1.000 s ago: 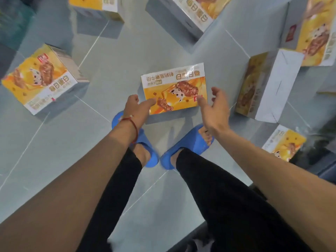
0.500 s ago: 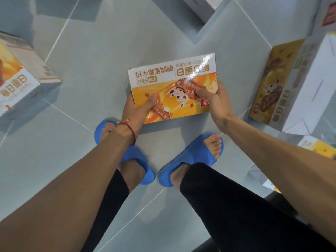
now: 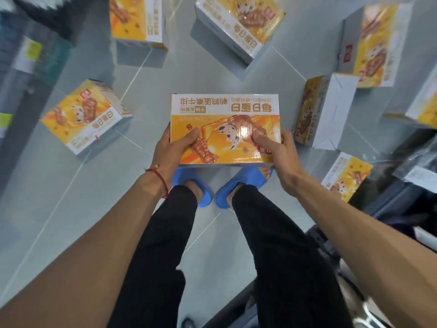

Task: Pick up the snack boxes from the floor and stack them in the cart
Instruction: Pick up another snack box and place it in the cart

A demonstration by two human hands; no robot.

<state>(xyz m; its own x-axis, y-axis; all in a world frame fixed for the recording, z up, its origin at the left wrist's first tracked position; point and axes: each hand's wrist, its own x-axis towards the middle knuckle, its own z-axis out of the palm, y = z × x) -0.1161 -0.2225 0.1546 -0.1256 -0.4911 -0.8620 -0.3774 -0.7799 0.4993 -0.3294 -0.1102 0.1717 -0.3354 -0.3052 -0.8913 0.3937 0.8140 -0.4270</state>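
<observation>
Now: snack box point(image 3: 224, 114) held in both hands

Left hand point(image 3: 169, 150) and right hand point(image 3: 281, 153) grasp its near corners, thumbs curled over its top. It hangs over the toes of the blue slippers point(image 3: 246, 182); other boxes point(image 3: 85, 114) lie around them.

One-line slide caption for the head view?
Left hand and right hand hold an orange snack box above blue sandals; more boxes lie scattered on the grey tile floor.

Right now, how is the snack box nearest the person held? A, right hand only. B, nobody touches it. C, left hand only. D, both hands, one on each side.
D: the left hand and the right hand each grip one side of the snack box, thumbs pressed on its printed top.
</observation>
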